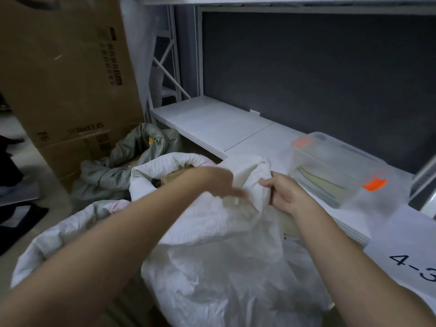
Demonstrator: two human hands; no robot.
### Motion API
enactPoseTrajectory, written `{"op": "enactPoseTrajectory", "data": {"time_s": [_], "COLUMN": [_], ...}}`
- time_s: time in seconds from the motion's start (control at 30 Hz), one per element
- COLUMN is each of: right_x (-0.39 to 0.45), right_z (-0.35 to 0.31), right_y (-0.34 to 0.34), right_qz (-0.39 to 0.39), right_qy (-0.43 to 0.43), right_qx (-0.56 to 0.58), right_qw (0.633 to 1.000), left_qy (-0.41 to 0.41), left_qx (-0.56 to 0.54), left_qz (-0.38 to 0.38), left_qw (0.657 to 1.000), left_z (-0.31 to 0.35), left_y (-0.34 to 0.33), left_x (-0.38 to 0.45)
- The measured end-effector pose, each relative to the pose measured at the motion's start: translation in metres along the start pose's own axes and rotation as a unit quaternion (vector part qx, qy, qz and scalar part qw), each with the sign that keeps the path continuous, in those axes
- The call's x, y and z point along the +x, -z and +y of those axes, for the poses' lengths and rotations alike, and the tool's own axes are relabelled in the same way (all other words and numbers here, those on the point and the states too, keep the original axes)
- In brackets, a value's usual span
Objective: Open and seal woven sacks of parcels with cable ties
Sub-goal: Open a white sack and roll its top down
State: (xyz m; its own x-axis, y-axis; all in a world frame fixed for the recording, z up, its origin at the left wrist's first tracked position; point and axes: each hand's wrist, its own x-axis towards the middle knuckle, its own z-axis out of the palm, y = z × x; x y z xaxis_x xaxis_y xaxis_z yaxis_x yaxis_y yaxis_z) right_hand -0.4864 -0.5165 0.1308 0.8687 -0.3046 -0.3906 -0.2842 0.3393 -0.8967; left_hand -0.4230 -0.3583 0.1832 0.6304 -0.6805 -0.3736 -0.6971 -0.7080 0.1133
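A white woven sack (212, 263) stands in front of me, its mouth half open at the far side. A brown cardboard parcel (174, 179) shows inside the opening. My left hand (219, 185) is blurred and lies on the sack's bunched neck with fingers reaching right. My right hand (284, 194) grips a fold of the sack's rim together with a thin dark strip (271, 192), which looks like a cable tie. A second white sack (54, 234) lies at the lower left, partly hidden by my left forearm.
A white shelf (212, 123) runs along the right, carrying a clear plastic box (335, 171) with orange clips and a paper label marked "4-3" (412, 260). A tall cardboard box (66, 74) stands at the left. A grey-green bag (122, 159) lies crumpled behind the sack.
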Motion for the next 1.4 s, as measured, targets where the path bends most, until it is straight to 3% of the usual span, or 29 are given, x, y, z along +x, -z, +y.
{"op": "enactPoseTrajectory", "data": {"time_s": [0.1,0.2,0.3,0.43,0.5,0.53,0.6,0.63,0.7,0.73,0.8,0.83,0.87,0.9,0.93,0.97,1.0,1.03,1.07,1.13,1.17,1.23,1.27,1.3,1.33,1.37,1.4], "right_x": [-0.013,-0.029,-0.045,-0.061,-0.067,-0.066,-0.062,-0.060,-0.056,-0.054,-0.056,-0.058,-0.061,-0.062,-0.063,-0.059,-0.054,-0.053,-0.050,-0.047,-0.045,-0.041,-0.043,-0.045,-0.048,-0.047,-0.043], "right_z": [-0.020,-0.045,-0.061,-0.056,-0.050,-0.046,-0.040,-0.037,-0.027,-0.023,-0.019,-0.018,-0.017,-0.018,-0.018,-0.017,-0.015,-0.014,-0.012,-0.004,0.000,0.003,0.001,0.000,-0.003,-0.005,-0.005], "right_y": [-0.012,-0.024,-0.019,0.004,0.004,0.004,0.000,-0.005,-0.017,-0.020,-0.015,-0.008,-0.001,0.005,0.007,0.009,0.009,0.004,-0.004,-0.018,-0.020,-0.010,-0.002,0.006,0.010,0.014,0.014], "right_qz": [0.005,0.055,0.071,0.065,0.074,0.090,0.147,0.168,0.175,0.151,0.021,-0.067,-0.122,-0.136,-0.101,-0.031,0.058,0.129,0.160,0.154,0.135,0.028,-0.035,-0.071,-0.062,-0.018,0.065], "right_qy": [0.048,0.101,0.121,0.120,0.095,0.089,0.134,0.169,0.214,0.210,0.107,0.038,-0.014,-0.030,-0.015,0.021,0.062,0.112,0.153,0.198,0.195,0.083,-0.001,-0.054,-0.050,-0.009,0.045], "right_qx": [-0.078,-0.197,-0.211,-0.331,-0.444,-0.527,-0.628,-0.624,-0.567,-0.507,-0.281,-0.155,-0.092,-0.123,-0.225,-0.385,-0.527,-0.617,-0.643,-0.616,-0.583,-0.401,-0.287,-0.246,-0.296,-0.435,-0.593], "right_qw": [0.996,0.974,0.967,0.934,0.888,0.840,0.752,0.744,0.776,0.822,0.953,0.985,0.988,0.983,0.969,0.922,0.846,0.768,0.733,0.747,0.777,0.912,0.957,0.965,0.952,0.900,0.801], "left_qy": [-0.058,-0.110,-0.124,-0.095,-0.087,-0.083,-0.063,-0.052,-0.029,-0.022,-0.046,-0.063,-0.077,-0.081,-0.075,-0.061,-0.041,-0.020,-0.008,-0.003,-0.006,-0.022,-0.035,-0.052,-0.065,-0.067,-0.051], "left_qx": [-0.036,-0.014,-0.065,0.118,0.153,0.152,0.127,0.107,0.042,0.016,0.020,0.053,0.089,0.104,0.085,0.037,-0.019,-0.071,-0.132,-0.248,-0.249,-0.090,0.006,0.055,0.046,0.006,-0.069], "left_qz": [0.185,0.125,0.133,0.218,0.192,0.168,0.106,0.078,0.033,0.022,0.048,0.078,0.114,0.139,0.146,0.132,0.101,0.055,0.008,-0.071,-0.082,-0.042,0.001,0.041,0.065,0.069,0.039], "left_qw": [0.980,0.986,0.981,0.964,0.965,0.970,0.984,0.990,0.998,0.999,0.998,0.994,0.987,0.981,0.983,0.989,0.994,0.996,0.991,0.966,0.965,0.995,0.999,0.996,0.995,0.995,0.996], "left_z": [-0.013,0.008,0.018,0.005,0.011,0.014,0.019,0.020,0.020,0.018,0.010,0.004,-0.002,-0.008,-0.011,-0.013,-0.011,-0.007,-0.003,0.003,0.003,-0.003,-0.007,-0.011,-0.013,-0.015,-0.013], "left_y": [0.038,0.053,0.063,0.083,0.082,0.079,0.072,0.069,0.071,0.072,0.070,0.065,0.058,0.050,0.043,0.036,0.033,0.032,0.033,0.037,0.038,0.035,0.030,0.024,0.016,0.010,0.007], "left_x": [0.009,0.022,0.034,0.031,0.027,0.028,0.031,0.032,0.026,0.022,0.019,0.019,0.021,0.023,0.024,0.025,0.026,0.025,0.025,0.026,0.027,0.031,0.033,0.035,0.036,0.039,0.037]}}
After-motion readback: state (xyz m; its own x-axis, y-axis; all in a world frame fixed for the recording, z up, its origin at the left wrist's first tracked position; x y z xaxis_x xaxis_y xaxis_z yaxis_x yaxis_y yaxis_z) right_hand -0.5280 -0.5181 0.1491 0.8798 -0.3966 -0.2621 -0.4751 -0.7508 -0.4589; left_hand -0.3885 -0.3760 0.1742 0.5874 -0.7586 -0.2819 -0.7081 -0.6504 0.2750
